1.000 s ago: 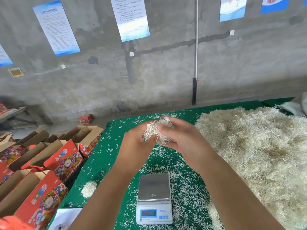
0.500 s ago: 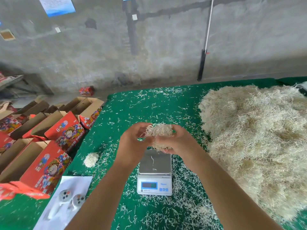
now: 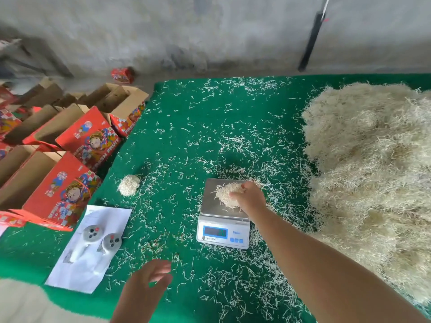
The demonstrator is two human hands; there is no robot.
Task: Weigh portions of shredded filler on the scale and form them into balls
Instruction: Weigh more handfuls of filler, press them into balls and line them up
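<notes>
A small digital scale [image 3: 223, 233] with a steel plate stands on the green table [image 3: 186, 127]. A loose portion of pale shredded filler [image 3: 224, 194] lies on the plate. My right hand [image 3: 250, 199] grips its right side, fingers curled into the shreds. My left hand [image 3: 149, 280] hovers blurred over the table's near edge, left of the scale, with fingers spread and nothing in it. One formed filler ball [image 3: 129, 185] sits on the table left of the scale. A big heap of filler [image 3: 373, 171] covers the right side.
Open red printed cartons [image 3: 70, 159] stand in rows off the table's left edge. A white sheet [image 3: 77, 273] with two grey devices [image 3: 100, 236] lies at the near left. Loose shreds litter the cloth. A concrete wall and a black pole [image 3: 311, 40] are behind.
Both hands held the portion above the scale; now my right hand has lowered it onto the plate. My left hand has let go and drawn back toward me. The view tilted down.
</notes>
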